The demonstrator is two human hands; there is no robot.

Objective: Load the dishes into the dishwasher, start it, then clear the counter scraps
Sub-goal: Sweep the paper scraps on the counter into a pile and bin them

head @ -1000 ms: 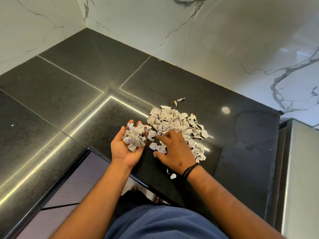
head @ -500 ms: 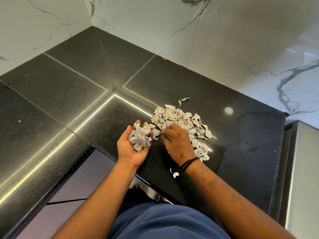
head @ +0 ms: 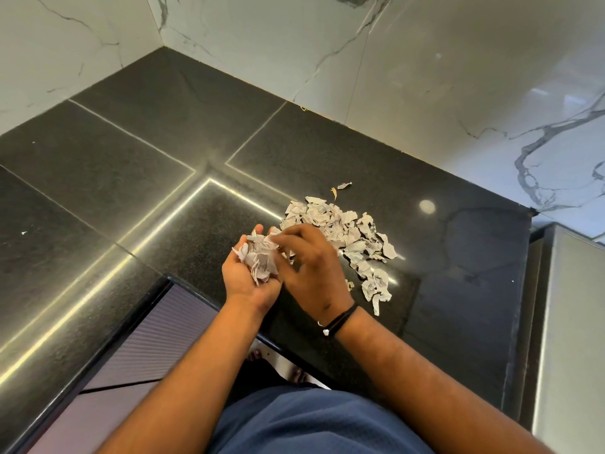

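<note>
A pile of torn white paper scraps (head: 340, 224) lies on the black stone counter (head: 137, 178), trailing toward the front edge. My left hand (head: 244, 276) is palm up at the counter's edge, cupped around a heap of scraps (head: 260, 257). My right hand (head: 311, 267) is over that heap, its fingertips touching the scraps in the left palm. A black band sits on the right wrist.
White marble walls meet at the back corner (head: 162, 44). A ribbed grey cabinet front (head: 157, 335) lies below the counter edge at the left. A steel appliance top (head: 576, 322) adjoins the counter on the right. Two stray bits (head: 342, 186) lie behind the pile.
My right hand has left the pile on the counter and come over the left palm, bringing more scraps. The heap in the left hand has grown.
</note>
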